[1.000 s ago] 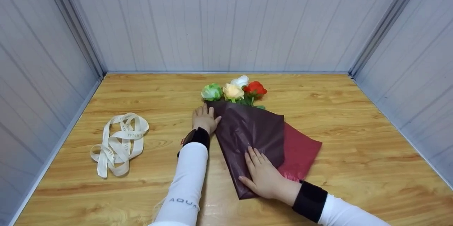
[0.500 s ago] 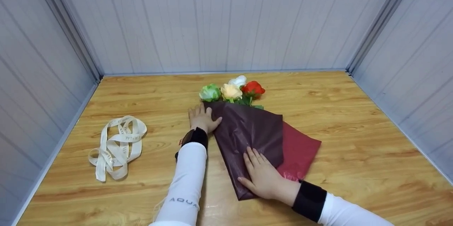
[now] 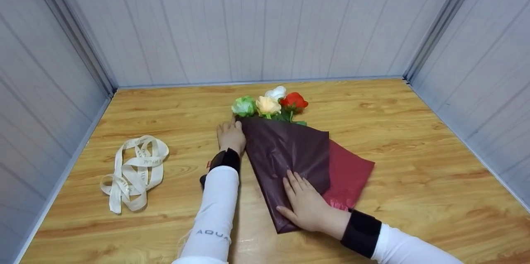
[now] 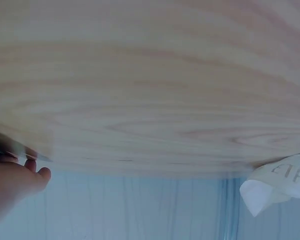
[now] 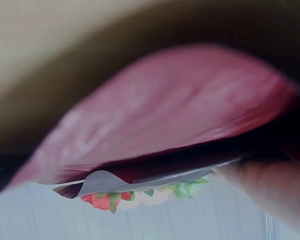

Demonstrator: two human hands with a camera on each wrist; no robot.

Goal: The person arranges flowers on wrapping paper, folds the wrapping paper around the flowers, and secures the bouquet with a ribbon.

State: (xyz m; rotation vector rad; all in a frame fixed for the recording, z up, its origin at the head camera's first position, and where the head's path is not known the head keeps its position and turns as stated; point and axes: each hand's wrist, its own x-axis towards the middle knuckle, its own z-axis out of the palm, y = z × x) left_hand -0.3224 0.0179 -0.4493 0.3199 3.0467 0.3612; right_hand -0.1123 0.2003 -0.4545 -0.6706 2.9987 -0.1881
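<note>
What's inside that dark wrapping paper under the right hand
The heads of a green flower, cream flower, white flower and red flower, plus some leaves, emerge past the far edge of the dark wrapping paper. Anything deeper inside, including any stems, is covered.

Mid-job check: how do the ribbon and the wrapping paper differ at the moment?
The ribbon is cream with printed lettering; the wrapping paper is dark purple and red, with no lettering visible. The ribbon lies in narrow, loose loops; the wrapping paper is broad and folded, with flower heads showing at its far end. No hand touches the ribbon, while the right hand rests on the wrapping paper. Both lie on the table.
</note>
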